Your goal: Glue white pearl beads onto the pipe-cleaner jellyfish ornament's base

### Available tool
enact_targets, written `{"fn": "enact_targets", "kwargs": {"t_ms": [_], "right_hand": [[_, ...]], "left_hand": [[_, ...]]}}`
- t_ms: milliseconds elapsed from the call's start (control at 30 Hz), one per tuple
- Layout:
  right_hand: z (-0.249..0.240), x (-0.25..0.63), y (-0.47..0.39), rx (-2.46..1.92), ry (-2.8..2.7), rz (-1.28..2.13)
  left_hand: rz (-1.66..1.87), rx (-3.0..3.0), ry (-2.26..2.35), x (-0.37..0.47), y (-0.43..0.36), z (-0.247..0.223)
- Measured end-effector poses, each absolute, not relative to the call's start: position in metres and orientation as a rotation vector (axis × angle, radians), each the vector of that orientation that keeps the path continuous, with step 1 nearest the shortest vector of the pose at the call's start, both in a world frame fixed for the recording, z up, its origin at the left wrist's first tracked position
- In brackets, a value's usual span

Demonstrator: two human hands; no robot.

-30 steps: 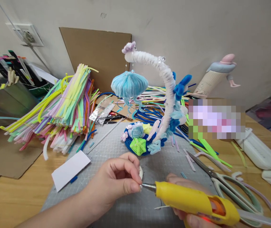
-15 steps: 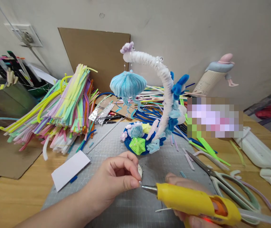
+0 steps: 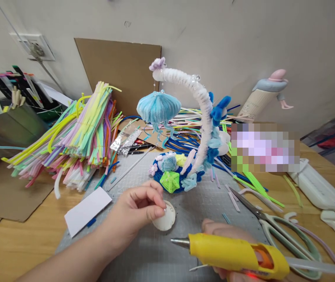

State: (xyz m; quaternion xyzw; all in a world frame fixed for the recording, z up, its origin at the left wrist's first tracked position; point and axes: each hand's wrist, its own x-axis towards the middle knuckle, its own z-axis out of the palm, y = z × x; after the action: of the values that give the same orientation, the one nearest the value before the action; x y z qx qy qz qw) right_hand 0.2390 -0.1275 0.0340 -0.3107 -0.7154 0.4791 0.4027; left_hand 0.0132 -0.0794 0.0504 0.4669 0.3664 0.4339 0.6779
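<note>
My left hand (image 3: 141,205) is closed in a pinch on a small clear bead (image 3: 165,210), seen at the tips of thumb and forefinger. Just behind and below the fingertips lies a round whitish disc (image 3: 167,220) with tiny beads near its edge. My right hand (image 3: 229,231) is wrapped round a yellow hot glue gun (image 3: 232,252), its metal nozzle pointing left, apart from the bead. Beyond my left hand stands a craft piece: a white fuzzy arch (image 3: 205,113) on a blue base (image 3: 157,178), with a light-blue jellyfish (image 3: 158,106) hanging from it.
Open scissors (image 3: 261,215) lie right of the grey cutting mat (image 3: 97,243). A white card (image 3: 88,211) is at left, near bundled pipe cleaners (image 3: 82,133). Cardboard (image 3: 120,70) leans against the wall; a pale bottle-shaped object (image 3: 263,96) stands at back right.
My left hand has drawn left and up with the bead, away from the nozzle, uncovering more of the disc. The glue gun has shifted slightly left and down.
</note>
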Motion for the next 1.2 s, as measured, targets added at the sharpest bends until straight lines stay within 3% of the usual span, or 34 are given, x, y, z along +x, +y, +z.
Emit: {"fn": "enact_targets", "kwargs": {"t_ms": [233, 500, 833, 1200], "right_hand": [[0.034, 0.245, -0.128, -0.771, -1.861, 1.324], [0.034, 0.244, -0.127, -0.753, -1.912, 1.284], [0.032, 0.242, -0.129, -0.681, -1.828, 1.318], [0.033, 0.242, -0.125, -0.708, -1.863, 1.308]], "left_hand": [[0.945, 1.86, 1.236, 0.012, -0.041, 0.068], [0.512, 2.656, 1.052, 0.035, 0.006, 0.082], [0.181, 2.796, 0.899, 0.043, 0.022, 0.092], [0.107, 2.819, 0.825, 0.044, 0.029, 0.084]]}}
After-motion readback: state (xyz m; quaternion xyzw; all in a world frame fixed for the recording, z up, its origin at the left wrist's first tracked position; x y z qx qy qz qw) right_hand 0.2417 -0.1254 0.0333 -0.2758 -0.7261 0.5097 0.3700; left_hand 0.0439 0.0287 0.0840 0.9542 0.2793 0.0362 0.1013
